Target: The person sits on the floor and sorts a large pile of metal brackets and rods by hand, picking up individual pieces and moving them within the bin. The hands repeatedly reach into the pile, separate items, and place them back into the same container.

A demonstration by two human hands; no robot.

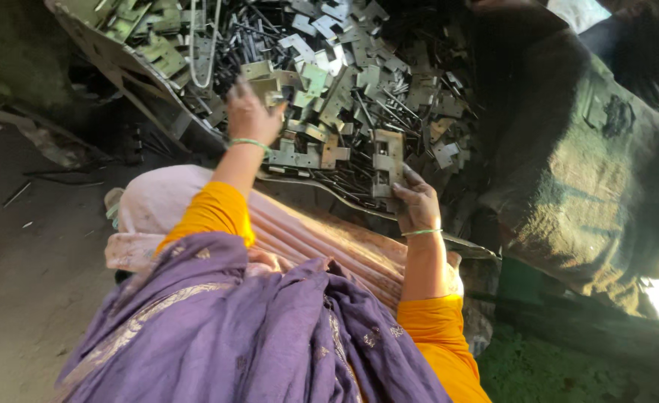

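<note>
Up close, the right hand [417, 200] has its grip pinched on a flat stamped metal plate [387, 163] with square cut-outs, held upright just above its fingers. Well apart to that hand's left, the left hand [251, 113] reaches into the heap of metal stampings [359, 82]; whether its grip is spread or pressed together cannot be told. Both wrists wear green bangles [250, 142].

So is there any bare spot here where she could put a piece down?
Hardly in the tray: stamped metal pieces cover it, thickest around the left hand and right hand. Bare room lies on the dark floor, left of the tray and the pink cloth.
</note>
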